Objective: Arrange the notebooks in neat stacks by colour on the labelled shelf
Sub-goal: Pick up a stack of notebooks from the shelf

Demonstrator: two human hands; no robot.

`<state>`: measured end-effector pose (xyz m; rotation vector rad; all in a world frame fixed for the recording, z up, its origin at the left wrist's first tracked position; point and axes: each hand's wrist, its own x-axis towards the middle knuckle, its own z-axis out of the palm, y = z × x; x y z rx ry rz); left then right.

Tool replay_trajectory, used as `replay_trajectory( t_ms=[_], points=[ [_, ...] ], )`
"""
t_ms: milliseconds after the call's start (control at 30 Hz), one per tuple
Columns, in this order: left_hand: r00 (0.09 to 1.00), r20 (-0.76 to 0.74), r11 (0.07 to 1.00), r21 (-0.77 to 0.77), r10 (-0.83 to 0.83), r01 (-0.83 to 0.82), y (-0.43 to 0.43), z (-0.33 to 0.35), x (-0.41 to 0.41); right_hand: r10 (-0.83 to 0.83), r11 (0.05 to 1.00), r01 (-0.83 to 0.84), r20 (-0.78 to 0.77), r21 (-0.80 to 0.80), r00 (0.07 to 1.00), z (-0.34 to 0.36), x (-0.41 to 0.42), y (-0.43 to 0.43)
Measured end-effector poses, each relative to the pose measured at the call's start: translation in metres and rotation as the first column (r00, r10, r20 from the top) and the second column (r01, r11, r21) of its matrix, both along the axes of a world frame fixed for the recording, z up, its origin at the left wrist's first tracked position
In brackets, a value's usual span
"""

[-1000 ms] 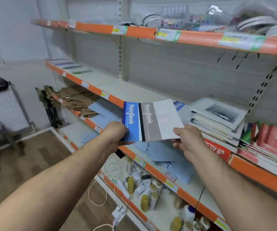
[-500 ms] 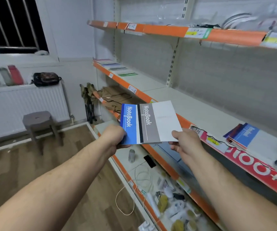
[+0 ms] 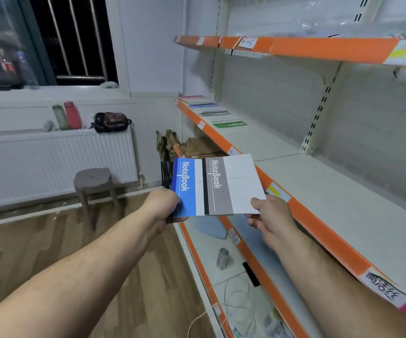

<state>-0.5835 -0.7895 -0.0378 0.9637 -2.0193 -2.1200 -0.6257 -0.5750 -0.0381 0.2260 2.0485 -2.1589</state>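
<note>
The left hand (image 3: pixel 165 203) grips a blue notebook (image 3: pixel 185 189), the right hand (image 3: pixel 270 213) a grey notebook (image 3: pixel 231 184). The shelf stacks (image 3: pixel 211 111) lie ahead-right.

Glossy paper notebooks (image 3: pixel 218 185), matt painted metal shelf (image 3: pixel 331 191), wood-grain floor (image 3: pixel 26 242)

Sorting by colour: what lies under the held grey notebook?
A blue notebook lies under the grey notebook, its left part showing. The rest is covered, so any further notebook beneath cannot be seen.
</note>
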Motion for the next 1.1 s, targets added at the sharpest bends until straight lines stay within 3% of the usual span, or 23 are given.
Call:
replay_trajectory(
  t_ms=[300, 533, 833, 1100],
  points=[
    [0.995, 0.013, 0.994, -0.034, 0.1, -0.099, -0.041, 0.003, -0.1, 0.096, 0.995, -0.096, 0.011, -0.018, 0.995, 0.011, -0.119, -0.043],
    [0.997, 0.018, 0.997, -0.009, 0.081, -0.081, -0.088, -0.011, -0.173, 0.087, 0.995, -0.085, 0.038, -0.042, 0.995, -0.005, -0.189, -0.089],
    [0.998, -0.057, 0.999, 0.014, -0.029, 0.029, -0.179, -0.014, -0.297, -0.049, 0.999, 0.049, 0.031, 0.015, 0.998, 0.002, -0.289, -0.178],
    [0.991, -0.027, 0.99, -0.04, -0.134, 0.133, -0.278, 0.0, -0.409, -0.156, 0.987, 0.157, 0.041, -0.027, 0.987, 0.012, -0.372, -0.276]
  ],
)
